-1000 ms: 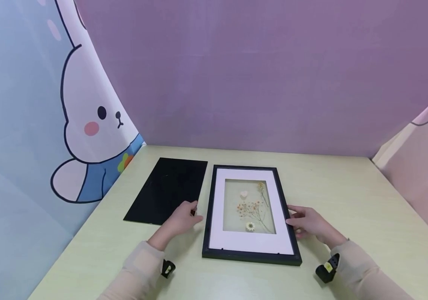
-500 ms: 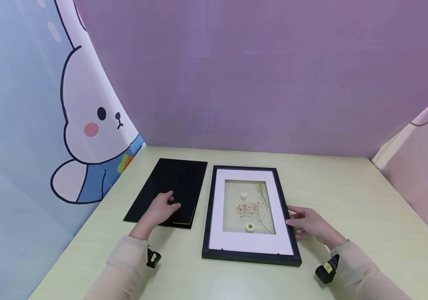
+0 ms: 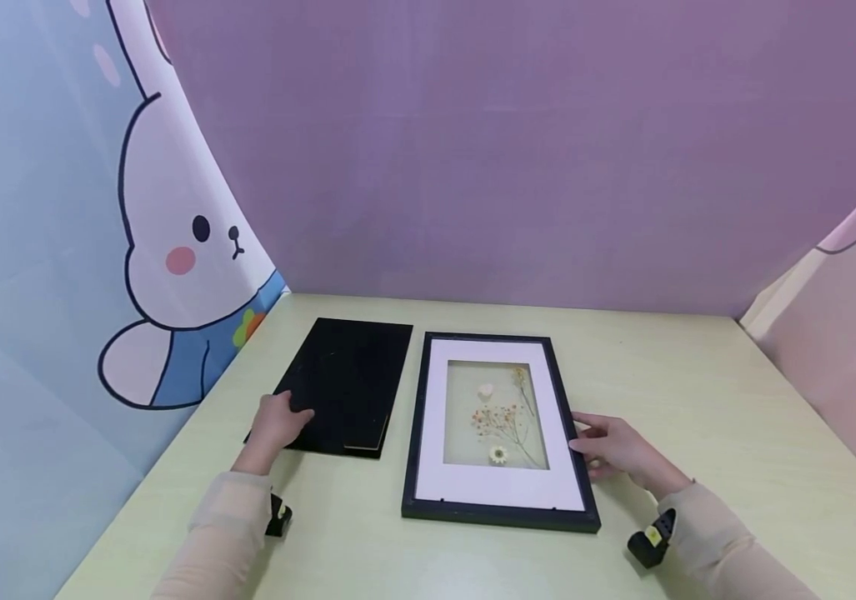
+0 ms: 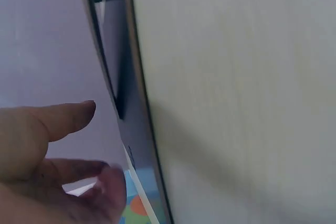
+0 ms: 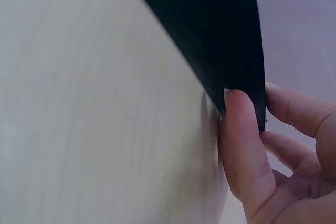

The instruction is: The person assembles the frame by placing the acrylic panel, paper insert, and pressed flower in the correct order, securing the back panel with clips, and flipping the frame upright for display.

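Note:
A black picture frame (image 3: 501, 515) lies flat, with a white mat (image 3: 431, 433) and pressed dried flowers (image 3: 506, 423) in its window. My right hand (image 3: 615, 446) pinches its right side; in the right wrist view, the thumb and fingers (image 5: 247, 145) lie on either side of the dark rim. To the left lies a flat black board (image 3: 345, 375). My left hand (image 3: 275, 423) hovers at the board's near left part. In the left wrist view, its thumb and fingers are spread apart beside the board's edge (image 4: 139, 87), with nothing between them. A gap shows between two thin layers there.
Both things lie on a pale wood-grain table (image 3: 683, 375). A purple backdrop (image 3: 510, 150) closes off the back, and a blue sheet with a cartoon rabbit (image 3: 180, 217) hangs at the left. Each wrist wears a small black camera (image 3: 651, 537).
My left hand has moved left, from beside the frame across the black board to its left part. A light-edged corner of the board shows where the hand was. My right hand stays put.

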Action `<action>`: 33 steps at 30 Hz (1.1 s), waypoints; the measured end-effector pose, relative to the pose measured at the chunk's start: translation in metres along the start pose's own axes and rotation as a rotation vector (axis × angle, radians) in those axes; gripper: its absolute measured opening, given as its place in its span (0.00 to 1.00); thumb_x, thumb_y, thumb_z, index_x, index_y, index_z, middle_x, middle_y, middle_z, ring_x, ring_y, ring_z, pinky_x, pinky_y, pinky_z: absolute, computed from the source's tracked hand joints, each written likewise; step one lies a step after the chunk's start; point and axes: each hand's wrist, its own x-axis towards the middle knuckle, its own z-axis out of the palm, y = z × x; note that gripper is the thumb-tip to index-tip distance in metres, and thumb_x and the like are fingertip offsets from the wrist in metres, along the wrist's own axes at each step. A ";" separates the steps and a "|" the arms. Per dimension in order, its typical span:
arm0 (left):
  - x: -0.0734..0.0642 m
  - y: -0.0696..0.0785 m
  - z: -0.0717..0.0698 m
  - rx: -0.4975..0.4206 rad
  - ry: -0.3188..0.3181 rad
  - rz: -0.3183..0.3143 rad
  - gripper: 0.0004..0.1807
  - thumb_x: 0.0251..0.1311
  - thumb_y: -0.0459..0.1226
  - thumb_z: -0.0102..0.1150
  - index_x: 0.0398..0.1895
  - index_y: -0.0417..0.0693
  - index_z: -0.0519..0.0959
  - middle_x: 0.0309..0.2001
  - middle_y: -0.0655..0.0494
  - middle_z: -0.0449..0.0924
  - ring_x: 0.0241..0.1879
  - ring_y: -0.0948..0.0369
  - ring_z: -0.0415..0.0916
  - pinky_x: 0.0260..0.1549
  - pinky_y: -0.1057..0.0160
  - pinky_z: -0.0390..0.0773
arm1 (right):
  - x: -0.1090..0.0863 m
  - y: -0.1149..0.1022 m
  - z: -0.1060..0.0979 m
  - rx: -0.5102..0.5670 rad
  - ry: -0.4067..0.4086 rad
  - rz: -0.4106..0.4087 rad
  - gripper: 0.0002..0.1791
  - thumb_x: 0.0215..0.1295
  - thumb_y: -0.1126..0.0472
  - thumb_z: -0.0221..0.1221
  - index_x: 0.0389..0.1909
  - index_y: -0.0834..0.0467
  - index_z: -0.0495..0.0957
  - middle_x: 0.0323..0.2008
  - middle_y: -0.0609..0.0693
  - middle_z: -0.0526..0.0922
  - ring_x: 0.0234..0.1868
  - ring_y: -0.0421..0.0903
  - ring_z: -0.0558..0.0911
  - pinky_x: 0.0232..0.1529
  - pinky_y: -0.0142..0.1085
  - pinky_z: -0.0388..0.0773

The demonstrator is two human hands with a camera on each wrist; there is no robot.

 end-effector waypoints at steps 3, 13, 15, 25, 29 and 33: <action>-0.002 -0.004 -0.002 0.096 0.034 -0.036 0.30 0.60 0.41 0.56 0.51 0.18 0.66 0.50 0.19 0.58 0.50 0.30 0.57 0.47 0.41 0.64 | 0.000 0.000 0.000 -0.006 0.002 0.001 0.35 0.60 0.67 0.59 0.67 0.67 0.55 0.45 0.62 0.72 0.30 0.47 0.78 0.29 0.42 0.79; -0.007 -0.010 -0.006 0.197 -0.072 -0.147 0.37 0.56 0.51 0.58 0.45 0.17 0.69 0.41 0.22 0.65 0.43 0.33 0.62 0.38 0.39 0.67 | 0.000 0.000 0.001 -0.013 -0.002 -0.006 0.35 0.61 0.67 0.58 0.67 0.67 0.55 0.45 0.62 0.72 0.30 0.47 0.78 0.29 0.41 0.79; -0.007 -0.009 -0.007 0.209 -0.084 -0.157 0.39 0.55 0.53 0.58 0.45 0.19 0.69 0.42 0.23 0.66 0.44 0.32 0.63 0.39 0.38 0.66 | 0.000 0.000 0.001 -0.013 0.000 -0.002 0.35 0.61 0.66 0.58 0.67 0.67 0.55 0.45 0.62 0.72 0.30 0.47 0.78 0.29 0.41 0.79; -0.008 0.004 -0.005 0.328 -0.144 -0.199 0.51 0.52 0.61 0.56 0.55 0.17 0.62 0.52 0.22 0.65 0.46 0.34 0.69 0.40 0.37 0.69 | 0.001 0.000 0.000 -0.005 -0.002 -0.004 0.35 0.60 0.66 0.59 0.67 0.67 0.55 0.46 0.62 0.72 0.30 0.47 0.77 0.29 0.42 0.79; -0.006 0.008 -0.008 0.336 -0.138 -0.212 0.47 0.49 0.60 0.60 0.51 0.21 0.68 0.48 0.25 0.68 0.43 0.37 0.71 0.37 0.41 0.71 | 0.001 0.001 0.000 -0.001 0.001 -0.005 0.35 0.60 0.67 0.59 0.67 0.67 0.55 0.45 0.63 0.71 0.30 0.48 0.77 0.29 0.42 0.79; -0.003 0.006 -0.011 0.396 -0.144 -0.204 0.47 0.47 0.62 0.60 0.49 0.22 0.70 0.44 0.28 0.71 0.43 0.40 0.71 0.39 0.43 0.69 | 0.001 0.001 0.000 0.000 0.002 -0.005 0.35 0.60 0.67 0.59 0.67 0.67 0.55 0.45 0.62 0.71 0.30 0.47 0.77 0.29 0.42 0.79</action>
